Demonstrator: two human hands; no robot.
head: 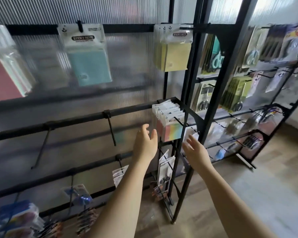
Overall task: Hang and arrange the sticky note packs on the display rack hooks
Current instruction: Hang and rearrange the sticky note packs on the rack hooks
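Hands reach toward a black rack (pixel 100 115) from below: two bare forearms, the left hand (pixel 145 142) with fingers straight and spread wide, the right hand (pixel 195 150) likewise loose and spread, neither holding anything. Between and just above them hangs a rainbow stack (pixel 169 124) of sticky note packs on one hook at the right end of the middle bar; about seven white header cards show one behind another, though the exact count is hard to tell, and the front pack shows pink, yellow, green and blue bands. The left fingertips are near the stack's left edge but apart from it; the right hand is lower and to its right. On the top bar hang three more groups: a pink pack (pixel 6 73) at the far left, blurred and partly cut off; one blue pack (pixel 89 57) on a hook, labelled STICKY NOTE; and a yellow group (pixel 173 50) at the right, with about three headers visible. Two empty hooks (pixel 111 128) jut from the middle bar to the left of the rainbow stack. The lowest bar carries several small packets (pixel 163 170) whose contents are too blurred to name, and more coloured ones sit at the bottom left corner. A second rack (pixel 248 93) stands to the right, its hooks filled with scissors and other carded goods, above a wood floor (pixel 248 194).
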